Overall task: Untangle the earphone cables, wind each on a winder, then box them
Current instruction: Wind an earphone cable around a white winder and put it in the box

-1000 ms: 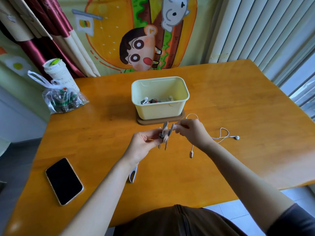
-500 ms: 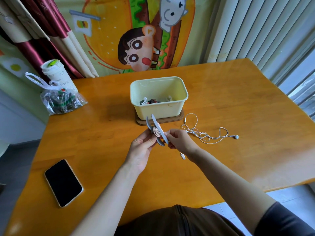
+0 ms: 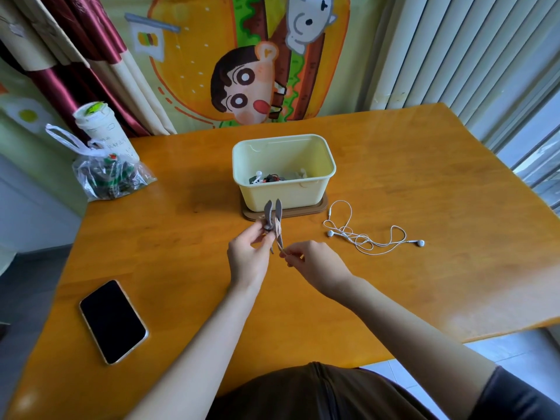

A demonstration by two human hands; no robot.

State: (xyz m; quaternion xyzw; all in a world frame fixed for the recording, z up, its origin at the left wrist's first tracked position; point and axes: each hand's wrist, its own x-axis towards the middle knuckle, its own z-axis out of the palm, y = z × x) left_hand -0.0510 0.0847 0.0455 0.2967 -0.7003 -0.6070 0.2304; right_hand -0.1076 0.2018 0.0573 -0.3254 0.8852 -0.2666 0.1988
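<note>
My left hand (image 3: 247,259) pinches a grey winder (image 3: 272,218) with pinkish cable wound round its middle, held above the table in front of the box. My right hand (image 3: 315,265) pinches the loose end of that cable just below the winder. A white earphone cable (image 3: 363,237) lies loosely tangled on the table to the right, both earbuds and the plug showing. The pale yellow box (image 3: 285,195) stands open on a brown lid, with several wound earphones inside.
A black phone (image 3: 112,321) lies face up at the near left. A clear plastic bag (image 3: 109,177) and a white cup (image 3: 100,125) sit at the far left corner. The wooden table (image 3: 424,283) ends close on the right and near side.
The winder has turned in my left hand as more cable went round it. My right hand dropped from beside the winder to below it; the dangling plug end is no longer hanging free.
</note>
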